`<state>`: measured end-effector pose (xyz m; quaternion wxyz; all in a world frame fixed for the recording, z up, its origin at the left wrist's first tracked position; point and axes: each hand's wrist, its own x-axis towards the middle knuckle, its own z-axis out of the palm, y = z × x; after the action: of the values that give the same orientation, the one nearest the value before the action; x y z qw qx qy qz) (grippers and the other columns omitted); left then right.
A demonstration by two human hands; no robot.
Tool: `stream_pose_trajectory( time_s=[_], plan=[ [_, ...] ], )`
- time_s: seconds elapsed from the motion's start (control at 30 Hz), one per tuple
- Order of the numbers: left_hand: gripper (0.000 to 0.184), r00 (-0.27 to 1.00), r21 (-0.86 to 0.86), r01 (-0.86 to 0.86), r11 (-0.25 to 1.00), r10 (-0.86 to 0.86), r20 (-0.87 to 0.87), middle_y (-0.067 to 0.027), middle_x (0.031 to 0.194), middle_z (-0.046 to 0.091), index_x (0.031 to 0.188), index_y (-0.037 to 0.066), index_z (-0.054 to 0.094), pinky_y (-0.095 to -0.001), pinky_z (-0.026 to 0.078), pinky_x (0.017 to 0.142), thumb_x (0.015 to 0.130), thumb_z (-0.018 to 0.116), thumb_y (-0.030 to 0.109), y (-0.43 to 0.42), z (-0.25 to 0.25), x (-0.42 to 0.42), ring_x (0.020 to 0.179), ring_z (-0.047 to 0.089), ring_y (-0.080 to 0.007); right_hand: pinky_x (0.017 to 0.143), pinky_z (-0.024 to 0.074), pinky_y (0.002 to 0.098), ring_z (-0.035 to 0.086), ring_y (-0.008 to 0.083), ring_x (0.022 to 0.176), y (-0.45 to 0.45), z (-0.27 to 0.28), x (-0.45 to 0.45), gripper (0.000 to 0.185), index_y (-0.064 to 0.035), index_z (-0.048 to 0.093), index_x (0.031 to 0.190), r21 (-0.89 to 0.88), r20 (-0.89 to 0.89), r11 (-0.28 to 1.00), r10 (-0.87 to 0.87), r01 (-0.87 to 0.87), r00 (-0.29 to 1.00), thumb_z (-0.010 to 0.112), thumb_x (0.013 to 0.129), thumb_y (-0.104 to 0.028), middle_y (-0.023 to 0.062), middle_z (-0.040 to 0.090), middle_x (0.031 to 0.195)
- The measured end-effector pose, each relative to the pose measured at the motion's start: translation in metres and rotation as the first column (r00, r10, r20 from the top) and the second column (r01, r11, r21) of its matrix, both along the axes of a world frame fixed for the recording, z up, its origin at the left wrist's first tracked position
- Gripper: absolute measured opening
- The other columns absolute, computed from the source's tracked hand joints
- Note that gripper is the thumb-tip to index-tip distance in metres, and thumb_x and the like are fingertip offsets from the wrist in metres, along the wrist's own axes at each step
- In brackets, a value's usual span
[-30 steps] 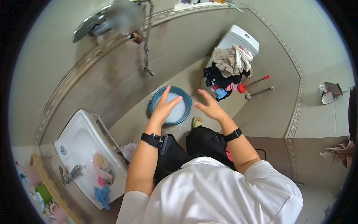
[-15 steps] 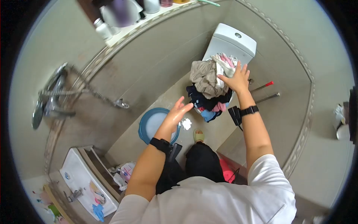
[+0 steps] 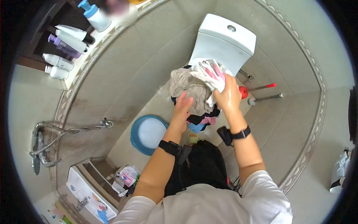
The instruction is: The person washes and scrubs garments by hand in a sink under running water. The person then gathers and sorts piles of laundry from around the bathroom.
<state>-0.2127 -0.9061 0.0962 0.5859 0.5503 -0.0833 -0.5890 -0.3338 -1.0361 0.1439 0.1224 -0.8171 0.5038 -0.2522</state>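
My right hand is closed on a white and pink cloth at the top of a clothes pile on the toilet. My left hand has its fingers apart, over the near left side of the beige garment, and holds nothing. Black, pink and light blue clothes lie lower in the pile. On the floor to the left stands a blue basin with cloudy, whitish water.
The white toilet tank rises behind the pile. A red plunger and a brush are at right. A sink is at lower left, a shower hose on the left wall, bottles on a ledge.
My right hand has closed on the white and pink cloth. My left hand has moved from near the basin to the beige garment. The view has shifted toward the toilet.
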Motion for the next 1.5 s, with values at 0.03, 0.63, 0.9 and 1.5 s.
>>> stream_pose_trajectory(
  time_s=[0.03,0.63,0.9,1.5],
  plan=[
    [0.071,0.997,-0.088,-0.019,0.996,0.012,-0.081,-0.0062,0.134,0.037,0.138,0.02,0.025,-0.0463,0.024,0.1,0.08,0.06,0.044,-0.004,0.004,-0.002,0.124,0.034,-0.0225,0.077,0.0458,0.0429,0.054,0.0352,0.095,0.011,0.007,0.001,0.049,-0.0088,0.051,0.11,0.027,0.023,0.999,0.041,-0.041,0.999,0.063,0.063,-0.014,0.0141,0.054,0.105],
    [0.039,0.815,0.043,-0.509,0.86,0.497,-0.297,-0.0116,0.099,0.06,0.115,0.002,0.049,-0.0394,0.052,0.076,0.079,0.059,0.01,0.201,-0.008,0.048,0.086,0.061,-0.0243,0.068,0.0492,0.025,0.054,0.0145,0.091,0.1,-0.023,0.01,0.048,-0.0085,0.039,0.13,0.67,0.546,0.392,0.317,-0.631,0.776,0.058,0.086,-0.011,0.0115,0.052,0.117],
    [0.058,0.534,0.063,-0.844,0.533,0.82,0.209,-0.0101,0.103,0.057,0.123,0.002,0.043,-0.0351,0.05,0.078,0.071,0.067,0.012,0.46,0.03,0.079,0.089,0.058,-0.0215,0.084,0.0412,0.0274,0.054,0.0154,0.094,0.173,-0.028,0.066,0.032,0.0017,0.049,0.117,0.732,0.273,0.334,0.655,-0.594,0.705,0.051,0.087,-0.006,0.0104,0.058,0.104],
    [0.077,0.813,0.813,-0.581,-0.034,-0.068,0.578,-0.0182,0.143,0.021,0.137,0.022,0.03,-0.0686,0.017,0.096,0.073,0.056,0.055,0.815,0.004,0.126,0.131,0.021,-0.0384,0.076,0.0458,0.0271,0.059,0.0156,0.085,0.426,-0.006,0.171,0.027,0.0044,0.053,0.109,0.761,0.143,0.187,0.886,-0.621,0.442,0.054,0.086,-0.01,0.0123,0.062,0.098]
  ],
)
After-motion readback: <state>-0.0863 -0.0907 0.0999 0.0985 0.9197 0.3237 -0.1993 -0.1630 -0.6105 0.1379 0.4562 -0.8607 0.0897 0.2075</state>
